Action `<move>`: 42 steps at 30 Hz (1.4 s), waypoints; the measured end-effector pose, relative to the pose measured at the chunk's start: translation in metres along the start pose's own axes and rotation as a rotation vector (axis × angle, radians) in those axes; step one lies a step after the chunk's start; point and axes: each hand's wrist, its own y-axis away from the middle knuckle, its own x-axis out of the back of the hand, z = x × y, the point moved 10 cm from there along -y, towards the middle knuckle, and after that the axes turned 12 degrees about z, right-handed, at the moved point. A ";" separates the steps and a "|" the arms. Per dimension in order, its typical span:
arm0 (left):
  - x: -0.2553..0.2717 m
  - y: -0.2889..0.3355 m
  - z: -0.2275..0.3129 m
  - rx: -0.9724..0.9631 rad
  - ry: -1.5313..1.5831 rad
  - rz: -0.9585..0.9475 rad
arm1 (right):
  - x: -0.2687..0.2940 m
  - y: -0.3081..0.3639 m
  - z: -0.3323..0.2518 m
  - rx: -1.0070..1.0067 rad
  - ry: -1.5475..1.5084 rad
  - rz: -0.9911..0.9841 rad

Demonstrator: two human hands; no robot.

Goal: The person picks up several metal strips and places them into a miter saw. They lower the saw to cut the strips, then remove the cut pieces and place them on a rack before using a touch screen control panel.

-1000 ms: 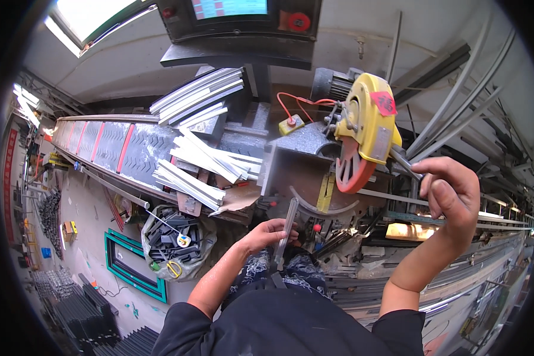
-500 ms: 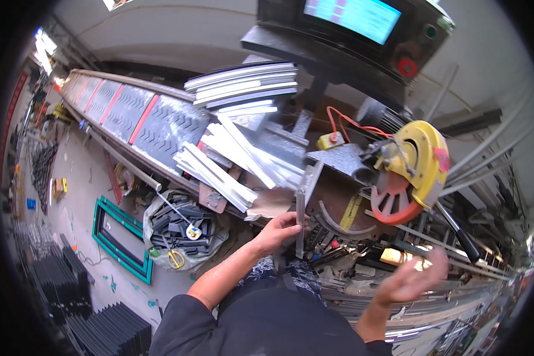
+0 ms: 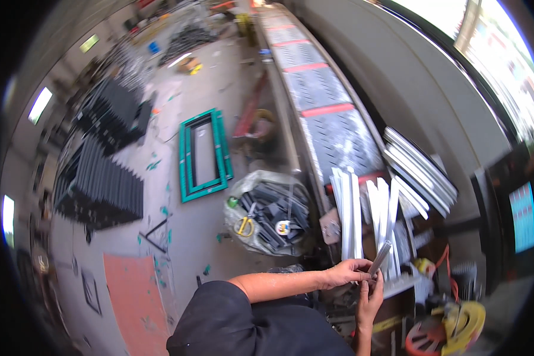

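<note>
My left hand (image 3: 343,274) reaches right across my body and grips a short grey aluminium profile piece (image 3: 380,256) that slants up to the right. My right hand (image 3: 369,301) comes up from the lower edge, its fingers closed on the lower end of the same piece. Both hands are just in front of a pile of long silver aluminium profiles (image 3: 355,221) on the saw bench. A yellow mitre saw (image 3: 460,325) sits at the lower right, apart from both hands.
A long roller table (image 3: 323,89) runs away from the bench. On the floor lie a clear bag of dark offcuts (image 3: 267,215), a green frame (image 3: 203,155) and stacks of black profiles (image 3: 101,185). A lit screen (image 3: 522,217) stands at the right.
My head has swung left and down toward the floor. My right hand has left the saw handle and come onto the profile piece, which my left hand has lifted.
</note>
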 end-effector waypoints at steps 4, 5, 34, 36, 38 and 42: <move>0.059 0.029 0.041 -0.175 -0.029 0.273 | -0.064 -0.011 -0.024 0.177 0.033 -0.201; 0.071 0.038 0.054 -0.259 0.002 0.330 | -0.074 -0.011 -0.024 0.182 0.094 -0.257; 0.119 0.075 0.036 -0.295 0.218 0.661 | -0.101 0.005 0.012 -0.178 -0.170 -0.407; 0.116 0.075 0.042 -0.318 0.205 0.641 | -0.096 -0.002 -0.003 0.030 -0.067 -0.348; 0.117 0.075 0.045 -0.322 0.172 0.671 | -0.096 -0.004 -0.006 0.070 -0.007 -0.330; 0.118 0.075 0.056 -0.328 0.058 0.683 | -0.096 -0.004 -0.005 0.036 0.041 -0.284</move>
